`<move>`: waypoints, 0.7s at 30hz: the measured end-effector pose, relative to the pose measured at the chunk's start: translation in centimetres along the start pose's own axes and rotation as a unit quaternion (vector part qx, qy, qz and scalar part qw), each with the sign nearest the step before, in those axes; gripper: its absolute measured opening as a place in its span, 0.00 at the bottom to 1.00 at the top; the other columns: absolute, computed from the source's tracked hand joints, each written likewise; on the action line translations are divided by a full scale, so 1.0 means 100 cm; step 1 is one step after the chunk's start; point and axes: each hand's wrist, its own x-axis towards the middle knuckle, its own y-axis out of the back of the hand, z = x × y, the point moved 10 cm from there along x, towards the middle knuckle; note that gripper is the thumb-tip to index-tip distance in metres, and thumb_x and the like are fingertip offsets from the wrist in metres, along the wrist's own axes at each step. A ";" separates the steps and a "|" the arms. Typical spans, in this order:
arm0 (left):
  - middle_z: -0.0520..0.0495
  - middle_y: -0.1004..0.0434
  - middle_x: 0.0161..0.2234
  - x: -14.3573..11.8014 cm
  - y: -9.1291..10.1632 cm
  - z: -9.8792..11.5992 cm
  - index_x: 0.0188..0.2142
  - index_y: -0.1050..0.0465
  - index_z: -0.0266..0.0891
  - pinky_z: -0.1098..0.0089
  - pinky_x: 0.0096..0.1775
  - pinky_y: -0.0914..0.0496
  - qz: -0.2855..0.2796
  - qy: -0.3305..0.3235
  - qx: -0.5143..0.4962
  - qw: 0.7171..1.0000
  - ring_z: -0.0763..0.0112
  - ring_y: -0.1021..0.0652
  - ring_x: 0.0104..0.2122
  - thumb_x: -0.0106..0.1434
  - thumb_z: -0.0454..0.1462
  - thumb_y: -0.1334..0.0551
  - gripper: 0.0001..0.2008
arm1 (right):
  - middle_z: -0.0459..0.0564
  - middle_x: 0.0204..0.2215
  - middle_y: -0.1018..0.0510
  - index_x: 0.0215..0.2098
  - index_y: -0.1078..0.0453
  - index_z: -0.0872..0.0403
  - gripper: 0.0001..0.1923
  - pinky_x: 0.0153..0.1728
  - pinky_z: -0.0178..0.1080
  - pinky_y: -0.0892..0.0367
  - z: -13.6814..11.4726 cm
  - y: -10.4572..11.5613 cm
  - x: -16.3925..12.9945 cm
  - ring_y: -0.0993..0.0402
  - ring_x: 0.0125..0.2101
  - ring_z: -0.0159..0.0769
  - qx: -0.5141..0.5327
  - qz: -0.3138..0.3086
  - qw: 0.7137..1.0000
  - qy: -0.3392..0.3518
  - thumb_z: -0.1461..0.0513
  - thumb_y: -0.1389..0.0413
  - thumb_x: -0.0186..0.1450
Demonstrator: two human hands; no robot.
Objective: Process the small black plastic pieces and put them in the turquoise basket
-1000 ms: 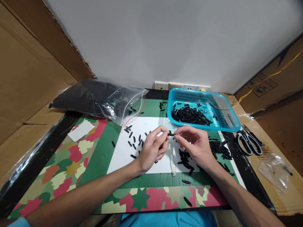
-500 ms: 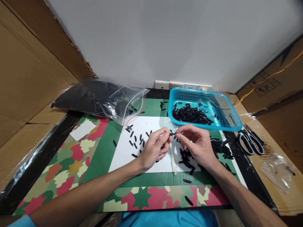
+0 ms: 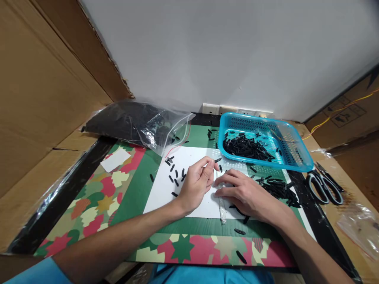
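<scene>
My left hand (image 3: 197, 183) is closed above the white paper (image 3: 160, 197), with a small black stick-like piece (image 3: 218, 160) pinched at its fingertips. The piece points up and to the right. My right hand (image 3: 244, 193) is lowered over the paper, its visible fingers apart and reaching left; the thumb is hidden. Those fingertips are at a whitish plastic strip (image 3: 222, 209), whether touching it I cannot tell. Loose black pieces (image 3: 174, 180) lie scattered left of my hands. A denser heap (image 3: 280, 189) sits right of my right hand, and some pieces are partly covered by it.
Behind my hands stands a blue plastic basket (image 3: 266, 165) with many black pieces. A zip bag (image 3: 127, 122) of dark material lies back left. Scissors (image 3: 324, 187) and a clear bag (image 3: 359, 225) lie at the right. Cardboard (image 3: 44, 86) walls the left side.
My right hand has let go of the black piece and moved down to the paper near the strip. My left hand still holds that piece. The view has shifted slightly left.
</scene>
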 end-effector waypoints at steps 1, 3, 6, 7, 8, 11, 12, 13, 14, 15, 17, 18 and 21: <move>0.62 0.46 0.19 0.000 0.000 -0.001 0.39 0.30 0.39 0.79 0.19 0.47 -0.001 -0.002 0.009 1.000 0.82 0.47 0.16 0.74 0.54 0.40 0.19 | 0.54 0.52 0.19 0.49 0.19 0.49 0.13 0.47 0.46 0.28 -0.002 -0.002 0.001 0.28 0.49 0.45 0.002 -0.012 1.000 0.000 0.68 0.45 0.76; 0.61 0.45 0.19 -0.001 0.001 -0.002 0.39 0.30 0.40 0.79 0.20 0.46 -0.003 -0.006 0.026 1.000 0.82 0.46 0.17 0.74 0.53 0.41 0.19 | 0.54 0.53 0.20 0.48 0.20 0.50 0.10 0.49 0.47 0.29 -0.004 -0.004 0.001 0.29 0.50 0.46 0.006 -0.033 0.999 -0.007 0.66 0.44 0.76; 0.61 0.44 0.19 0.000 0.002 -0.002 0.39 0.29 0.40 0.78 0.20 0.45 -0.001 -0.010 0.044 0.999 0.81 0.45 0.17 0.75 0.53 0.42 0.19 | 0.52 0.54 0.22 0.46 0.22 0.49 0.06 0.51 0.46 0.30 -0.007 -0.005 -0.001 0.31 0.52 0.45 0.031 -0.061 0.997 -0.022 0.63 0.41 0.75; 0.61 0.44 0.19 0.000 0.003 -0.001 0.40 0.29 0.40 0.78 0.20 0.45 0.002 -0.012 0.046 0.999 0.81 0.45 0.17 0.75 0.52 0.42 0.19 | 0.52 0.54 0.23 0.45 0.23 0.49 0.04 0.51 0.46 0.30 -0.008 -0.005 -0.002 0.31 0.53 0.45 0.039 -0.070 0.996 -0.026 0.63 0.40 0.75; 0.61 0.44 0.19 0.000 0.003 -0.001 0.40 0.29 0.40 0.78 0.20 0.44 0.005 -0.012 0.047 0.999 0.81 0.45 0.17 0.75 0.52 0.42 0.18 | 0.52 0.53 0.23 0.44 0.23 0.49 0.02 0.51 0.46 0.30 -0.008 -0.006 -0.002 0.31 0.52 0.45 0.044 -0.078 0.996 -0.030 0.62 0.39 0.74; 0.61 0.45 0.19 0.001 0.003 0.000 0.40 0.29 0.40 0.78 0.21 0.44 0.007 -0.010 0.046 0.999 0.81 0.45 0.17 0.75 0.52 0.42 0.18 | 0.52 0.49 0.23 0.42 0.26 0.51 0.05 0.50 0.45 0.31 -0.008 -0.012 -0.002 0.31 0.51 0.45 0.050 -0.101 0.993 -0.041 0.59 0.36 0.73; 0.61 0.45 0.19 0.001 0.003 0.000 0.40 0.28 0.39 0.78 0.20 0.44 0.007 -0.010 0.047 0.999 0.81 0.45 0.17 0.75 0.52 0.42 0.19 | 0.51 0.47 0.23 0.41 0.27 0.51 0.06 0.50 0.45 0.31 -0.009 -0.014 -0.001 0.31 0.49 0.44 0.053 -0.109 0.992 -0.041 0.59 0.36 0.72; 0.61 0.45 0.19 0.001 0.003 0.000 0.41 0.28 0.39 0.78 0.20 0.44 0.007 -0.009 0.047 0.999 0.81 0.45 0.17 0.75 0.53 0.42 0.19 | 0.50 0.46 0.22 0.40 0.27 0.52 0.07 0.50 0.45 0.32 -0.010 -0.015 0.000 0.31 0.48 0.44 0.055 -0.114 0.991 -0.039 0.59 0.35 0.72; 0.61 0.45 0.19 0.002 0.003 0.000 0.41 0.27 0.39 0.78 0.20 0.45 0.008 -0.007 0.047 0.999 0.81 0.45 0.17 0.75 0.53 0.41 0.19 | 0.50 0.44 0.22 0.39 0.28 0.52 0.07 0.50 0.44 0.32 -0.012 -0.017 0.001 0.31 0.47 0.43 0.056 -0.119 0.991 -0.034 0.59 0.36 0.72; 0.61 0.46 0.19 0.002 0.004 0.000 0.42 0.26 0.39 0.78 0.20 0.45 0.011 -0.005 0.044 0.999 0.81 0.45 0.17 0.74 0.53 0.41 0.20 | 0.50 0.43 0.22 0.38 0.29 0.52 0.07 0.49 0.44 0.33 -0.014 -0.017 0.002 0.31 0.46 0.42 0.056 -0.119 0.991 -0.028 0.60 0.36 0.73; 0.61 0.47 0.19 0.004 0.006 -0.002 0.43 0.25 0.38 0.78 0.19 0.46 0.018 0.006 0.032 0.999 0.81 0.46 0.17 0.73 0.54 0.40 0.21 | 0.49 0.41 0.22 0.39 0.30 0.52 0.06 0.47 0.43 0.34 -0.016 -0.015 0.003 0.32 0.43 0.41 0.064 -0.106 0.992 -0.023 0.62 0.39 0.75; 0.61 0.48 0.19 0.004 0.007 -0.003 0.44 0.24 0.37 0.78 0.19 0.46 0.021 0.013 0.026 0.999 0.81 0.46 0.17 0.73 0.54 0.39 0.22 | 0.49 0.40 0.23 0.40 0.30 0.52 0.05 0.46 0.43 0.34 -0.017 -0.012 0.003 0.32 0.43 0.41 0.078 -0.088 0.993 -0.022 0.63 0.41 0.76; 0.62 0.50 0.19 0.006 0.010 -0.007 0.45 0.22 0.34 0.78 0.18 0.49 0.030 0.033 0.012 0.999 0.82 0.47 0.16 0.71 0.55 0.37 0.24 | 0.49 0.37 0.24 0.41 0.30 0.51 0.04 0.41 0.40 0.33 -0.014 0.007 0.001 0.31 0.41 0.39 0.165 0.021 0.986 -0.021 0.62 0.43 0.77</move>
